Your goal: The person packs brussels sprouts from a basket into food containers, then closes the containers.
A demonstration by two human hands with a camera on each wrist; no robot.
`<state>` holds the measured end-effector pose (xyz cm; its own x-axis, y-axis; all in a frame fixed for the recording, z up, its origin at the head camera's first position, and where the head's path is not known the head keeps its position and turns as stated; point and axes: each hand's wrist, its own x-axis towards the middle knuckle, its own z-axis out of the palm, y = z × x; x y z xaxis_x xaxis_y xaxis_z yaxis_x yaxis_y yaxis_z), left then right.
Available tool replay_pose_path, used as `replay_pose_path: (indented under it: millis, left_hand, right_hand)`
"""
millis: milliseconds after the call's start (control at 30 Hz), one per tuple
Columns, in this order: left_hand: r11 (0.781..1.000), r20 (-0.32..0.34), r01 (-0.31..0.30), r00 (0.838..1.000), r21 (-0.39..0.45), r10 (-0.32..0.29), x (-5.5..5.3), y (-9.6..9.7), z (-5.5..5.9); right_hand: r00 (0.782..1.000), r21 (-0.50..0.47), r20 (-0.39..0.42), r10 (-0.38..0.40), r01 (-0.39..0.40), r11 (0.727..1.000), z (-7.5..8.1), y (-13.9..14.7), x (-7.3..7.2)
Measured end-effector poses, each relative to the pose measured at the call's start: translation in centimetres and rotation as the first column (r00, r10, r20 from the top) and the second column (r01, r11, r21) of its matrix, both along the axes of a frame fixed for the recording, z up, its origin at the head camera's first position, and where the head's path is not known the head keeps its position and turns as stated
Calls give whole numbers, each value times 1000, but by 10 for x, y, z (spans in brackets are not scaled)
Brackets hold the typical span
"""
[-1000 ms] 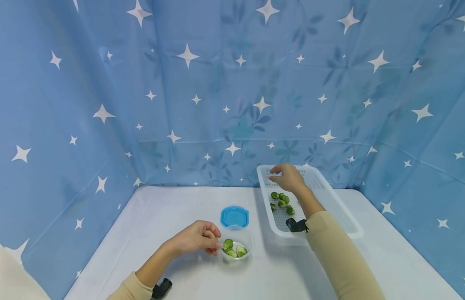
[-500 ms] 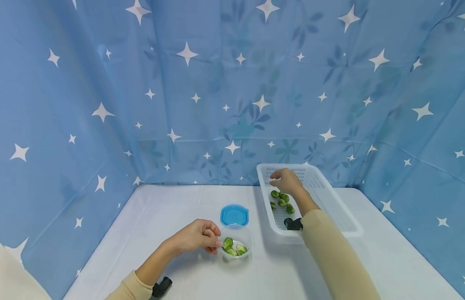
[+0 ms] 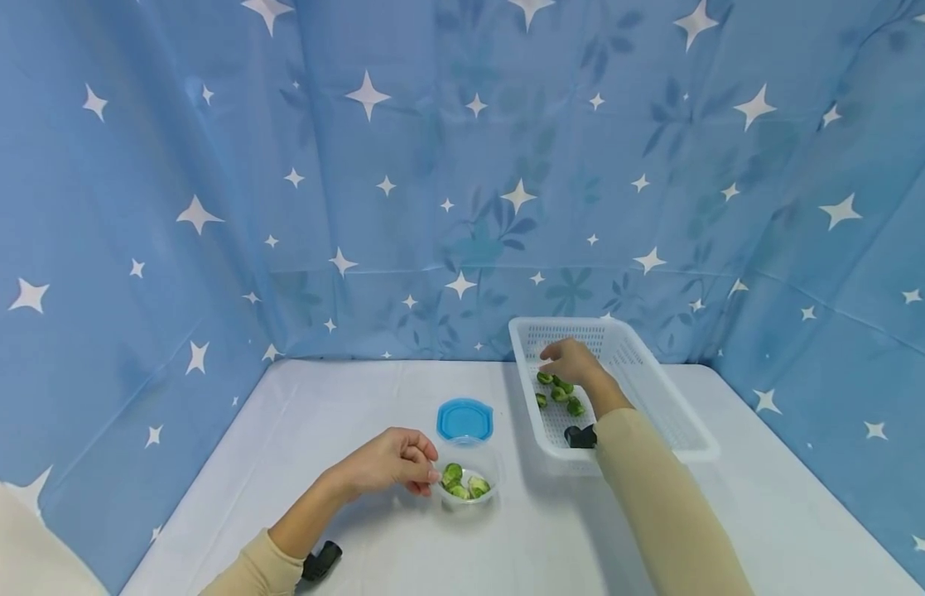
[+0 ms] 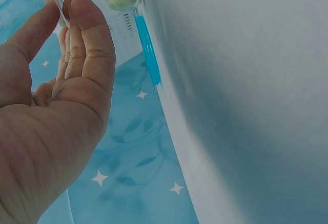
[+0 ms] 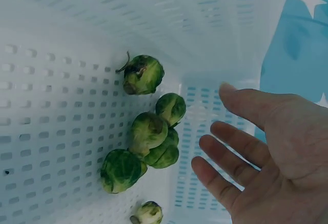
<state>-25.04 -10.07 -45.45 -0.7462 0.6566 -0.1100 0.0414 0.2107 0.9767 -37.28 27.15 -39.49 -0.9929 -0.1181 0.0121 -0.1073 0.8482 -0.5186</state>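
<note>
My left hand (image 3: 397, 460) pinches the near-left rim of a small clear plastic tub (image 3: 494, 472) between thumb and fingers. A few halved-looking green Brussels sprouts (image 3: 456, 478) lie inside it. Over a white perforated basket (image 3: 674, 407), my right hand (image 3: 572, 364) reaches down with fingers spread and relaxed, holding nothing. Several whole Brussels sprouts (image 5: 148, 130) lie on the basket floor, just apart from those fingertips in the right wrist view. The left wrist view shows the left thumb and fingers on either side of the tub's wall.
A blue lid (image 3: 464, 420) lies flat behind the tub, apparently joined to it or touching it. White cloth covers the table (image 3: 358, 397). A blue star-patterned curtain (image 3: 402, 207) hangs around the back and sides. The basket's raised walls surround the right hand.
My right hand has lowered slightly toward the sprouts in the basket. The left hand stays on the tub's rim. The head view has shifted a little, moving the table scene upward.
</note>
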Motion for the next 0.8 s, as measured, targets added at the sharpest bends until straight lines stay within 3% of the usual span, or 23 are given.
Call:
replay_pose_path:
  millis: [300, 533, 800]
  left_hand:
    - [1000, -2, -4, 1000, -1, 4, 1, 0, 3]
    - [1000, -8, 0, 1000, 8, 0, 0, 0, 3]
    - [1000, -12, 3, 1000, 5, -3, -1, 0, 2]
  right_hand:
    - [999, 18, 46, -24, 23, 1000, -6, 5, -6]
    - [994, 94, 102, -40, 30, 995, -4, 8, -3]
    - [981, 119, 166, -99, 80, 990, -6, 8, -5]
